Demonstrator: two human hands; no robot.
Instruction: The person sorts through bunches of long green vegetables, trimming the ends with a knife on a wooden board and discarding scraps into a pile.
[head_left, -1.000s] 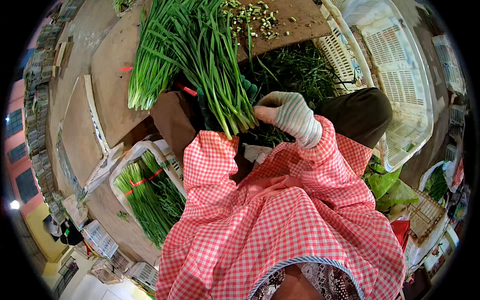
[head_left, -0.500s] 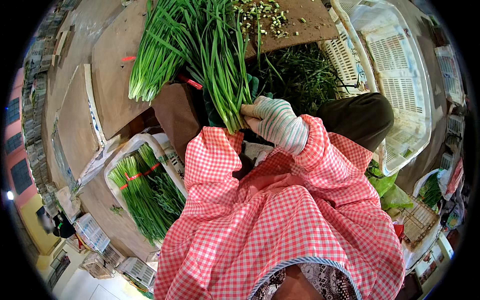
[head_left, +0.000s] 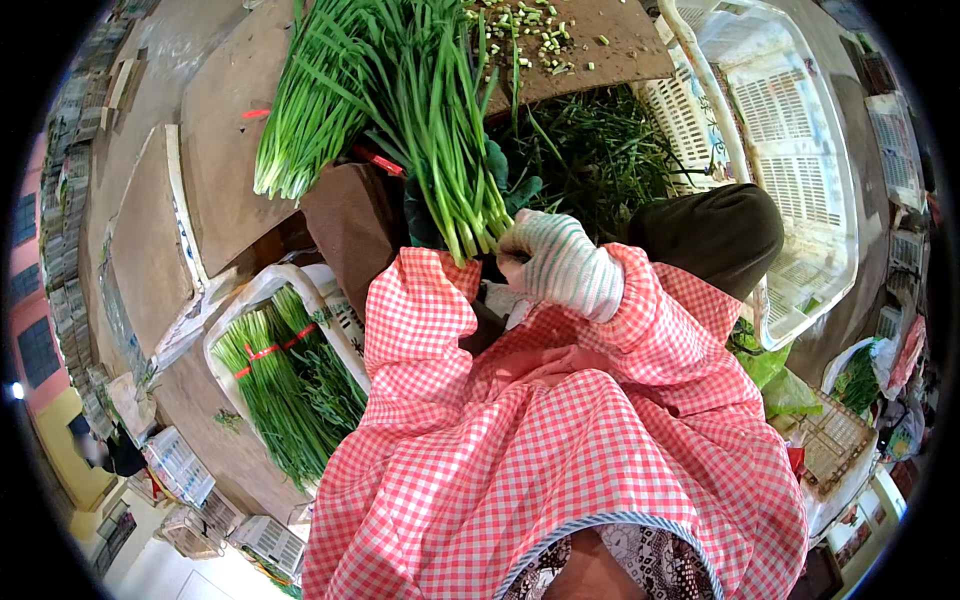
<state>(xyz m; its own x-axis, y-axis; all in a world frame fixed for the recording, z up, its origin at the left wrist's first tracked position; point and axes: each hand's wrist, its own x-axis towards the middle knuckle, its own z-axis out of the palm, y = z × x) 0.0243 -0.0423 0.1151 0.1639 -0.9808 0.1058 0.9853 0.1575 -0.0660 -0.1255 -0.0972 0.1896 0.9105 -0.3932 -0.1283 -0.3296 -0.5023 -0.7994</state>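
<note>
A loose bunch of garlic chives [head_left: 440, 140] lies across my left hand [head_left: 512, 180], which wears a dark green glove. The fingers show at the bunch's right side; the palm is hidden beneath the stalks. Pale cut stem ends point down toward my lap. My right hand [head_left: 562, 262], in a white and green striped knit glove, is closed beside those ends, its fingers curled. What it pinches, if anything, is hidden. Another pile of garlic chives [head_left: 300, 140] lies on the brown board [head_left: 615, 40] to the left of the held bunch.
Cut stem bits [head_left: 545, 40] are scattered on the board. Dark leafy trimmings [head_left: 605, 155] lie below it. A white plastic basket [head_left: 800, 170] stands at right. At left, a white crate [head_left: 222, 375] holds chives tied with red tape [head_left: 265, 352]. My knee [head_left: 715, 235] sits near the right basket.
My right hand has moved slightly right and down, away from the stalks, and its fingers have curled in. The stem ends have swung a little to the right. More of the green glove's fingers shows.
</note>
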